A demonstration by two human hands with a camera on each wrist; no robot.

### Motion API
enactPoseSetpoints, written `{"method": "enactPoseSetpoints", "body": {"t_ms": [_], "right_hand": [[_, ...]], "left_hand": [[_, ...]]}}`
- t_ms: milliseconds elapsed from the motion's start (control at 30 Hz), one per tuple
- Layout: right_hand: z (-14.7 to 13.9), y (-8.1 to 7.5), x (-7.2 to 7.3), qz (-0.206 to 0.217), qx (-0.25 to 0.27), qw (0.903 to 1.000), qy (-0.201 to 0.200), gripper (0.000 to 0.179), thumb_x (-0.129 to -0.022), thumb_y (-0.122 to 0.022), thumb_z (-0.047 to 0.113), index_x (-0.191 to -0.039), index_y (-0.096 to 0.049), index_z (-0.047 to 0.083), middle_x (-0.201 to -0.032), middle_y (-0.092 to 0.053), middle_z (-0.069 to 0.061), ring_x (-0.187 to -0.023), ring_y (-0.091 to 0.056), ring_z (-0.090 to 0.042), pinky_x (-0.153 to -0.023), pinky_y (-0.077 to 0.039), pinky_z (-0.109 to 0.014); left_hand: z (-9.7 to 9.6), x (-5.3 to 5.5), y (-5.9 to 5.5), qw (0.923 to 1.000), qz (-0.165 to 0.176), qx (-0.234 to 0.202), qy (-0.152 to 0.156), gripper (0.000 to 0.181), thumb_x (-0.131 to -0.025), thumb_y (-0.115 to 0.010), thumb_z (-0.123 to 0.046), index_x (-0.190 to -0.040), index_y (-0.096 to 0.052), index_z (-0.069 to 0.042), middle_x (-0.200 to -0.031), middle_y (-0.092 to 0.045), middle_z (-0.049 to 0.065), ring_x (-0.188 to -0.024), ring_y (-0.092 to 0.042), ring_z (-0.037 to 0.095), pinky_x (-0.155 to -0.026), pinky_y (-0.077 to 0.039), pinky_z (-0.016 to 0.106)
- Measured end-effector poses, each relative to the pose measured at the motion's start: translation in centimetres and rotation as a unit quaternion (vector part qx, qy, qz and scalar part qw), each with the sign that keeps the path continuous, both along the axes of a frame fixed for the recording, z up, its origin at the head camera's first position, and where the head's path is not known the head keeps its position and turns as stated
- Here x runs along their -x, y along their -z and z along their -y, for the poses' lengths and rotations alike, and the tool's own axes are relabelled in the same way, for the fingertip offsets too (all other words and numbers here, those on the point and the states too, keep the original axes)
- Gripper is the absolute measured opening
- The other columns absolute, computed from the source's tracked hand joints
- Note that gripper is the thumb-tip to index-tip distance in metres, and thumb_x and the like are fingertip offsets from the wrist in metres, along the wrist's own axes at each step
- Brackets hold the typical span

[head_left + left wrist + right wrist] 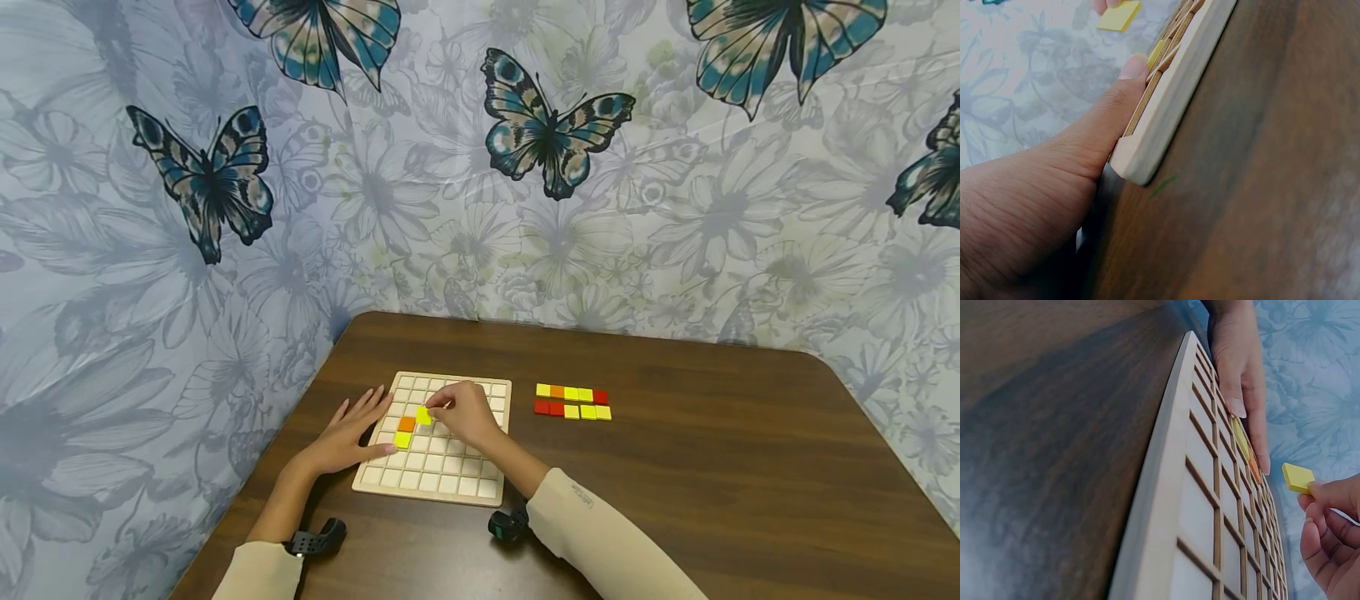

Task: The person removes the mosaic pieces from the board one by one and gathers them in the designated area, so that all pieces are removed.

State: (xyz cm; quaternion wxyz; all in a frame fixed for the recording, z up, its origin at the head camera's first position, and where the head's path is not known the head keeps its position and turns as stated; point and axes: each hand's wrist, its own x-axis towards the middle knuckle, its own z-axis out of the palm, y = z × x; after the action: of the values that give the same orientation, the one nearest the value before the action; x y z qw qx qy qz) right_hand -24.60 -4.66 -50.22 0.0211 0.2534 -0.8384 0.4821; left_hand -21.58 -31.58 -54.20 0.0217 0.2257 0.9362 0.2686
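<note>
A pale wooden grid board [427, 496] lies on the table, its squares divided by thin ridges. My right hand [467, 414] pinches a yellow square tile [1299, 477] between thumb and fingertip, held above the board. With fingers spread, my left hand [347, 437] rests along the board's left edge, and its thumb [1135, 67] reaches over the rim. Near that thumb, an orange tile [407, 424] and a yellow tile [402, 440] sit in neighbouring squares of the board.
Right of the board, two rows of loose tiles lie on the brown table [675, 467]: a far row with a red tile [600, 397] at its right end, and a near row with a yellow tile [603, 412] at its right end. A butterfly-patterned cloth [450, 250] hangs behind.
</note>
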Motion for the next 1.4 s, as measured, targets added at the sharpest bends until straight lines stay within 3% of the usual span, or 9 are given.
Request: {"method": "enactPoseSetpoints", "body": {"t_ms": [333, 767, 1133, 1400], "right_hand": [[-1.6, -0.3, -0.5, 0.009, 0.004, 0.9999, 0.003, 0.005, -0.089, -0.078, 0.006, -0.089, -0.082, 0.009, -0.083, -0.075, 0.003, -0.064, -0.057, -0.007, -0.059, -0.048, -0.023], [-4.3, -0.5, -0.9, -0.010, 0.001, 0.9999, 0.006, 0.006, -0.087, -0.080, 0.005, -0.087, -0.083, 0.011, -0.084, -0.076, 0.002, -0.068, -0.058, -0.009, -0.063, -0.051, -0.023], [-6.9, -0.3, -1.2, 0.002, -0.008, 0.9999, 0.014, 0.004, -0.087, -0.080, 0.007, -0.089, -0.083, 0.009, -0.085, -0.076, 0.003, -0.066, -0.059, -0.015, -0.059, -0.049, -0.024], [-8.5, -0.4, -1.3, 0.013, -0.016, 0.9995, 0.024, 0.004, -0.087, -0.081, 0.009, -0.090, -0.083, 0.011, -0.086, -0.075, 0.004, -0.069, -0.059, -0.013, -0.059, -0.050, -0.024]], "left_hand": [[-0.1, -0.2, -0.1, 1.0000, -0.002, 0.000, 0.000, 0.094, -0.094, -0.069, -0.049, -0.163, -0.020, -0.007, -0.167, -0.014, 0.022, -0.153, -0.008, 0.046, -0.114, 0.003, 0.071], [0.0, -0.3, -0.3, 1.0000, 0.000, -0.005, 0.006, 0.095, -0.094, -0.070, -0.047, -0.163, -0.020, -0.006, -0.167, -0.012, 0.022, -0.153, -0.007, 0.046, -0.115, 0.004, 0.071], [-0.1, -0.2, -0.3, 1.0000, 0.002, -0.004, 0.005, 0.095, -0.094, -0.071, -0.046, -0.162, -0.019, -0.006, -0.167, -0.011, 0.023, -0.153, -0.006, 0.046, -0.115, 0.004, 0.071], [0.1, -0.1, -0.1, 1.0000, -0.001, 0.002, 0.008, 0.094, -0.094, -0.069, -0.048, -0.163, -0.019, -0.007, -0.167, -0.012, 0.022, -0.153, -0.007, 0.045, -0.115, 0.003, 0.071]]}}
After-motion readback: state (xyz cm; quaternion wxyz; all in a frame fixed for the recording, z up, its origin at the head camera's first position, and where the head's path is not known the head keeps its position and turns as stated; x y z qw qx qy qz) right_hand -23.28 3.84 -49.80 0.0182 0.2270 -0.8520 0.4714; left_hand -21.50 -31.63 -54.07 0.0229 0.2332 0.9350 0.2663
